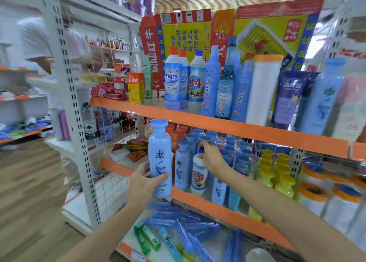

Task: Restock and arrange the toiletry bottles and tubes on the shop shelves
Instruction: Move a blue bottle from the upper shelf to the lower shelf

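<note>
While the shelves (217, 123) stand packed with blue bottles, the left hand (144, 180) grasps a shampoo bottle (160, 160) upright, out in front of the middle shelf's orange edge. Beside it, the right hand (211, 156) grips the neck of an 84 bottle (199, 176) standing on that shelf among blue shampoo bottles. Below them, blue and green tubes (178, 226) lie scattered, apparently loose, on the bottom shelf.

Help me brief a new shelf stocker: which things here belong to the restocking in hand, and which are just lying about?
In hand:
- left hand gripping a pale blue shampoo bottle
- right hand on the cap of a white "84" bottle
- blue tubes on the bottom shelf

Lying about:
- water bottle
- snack packets
- cardboard cartons behind the top shelf
</note>
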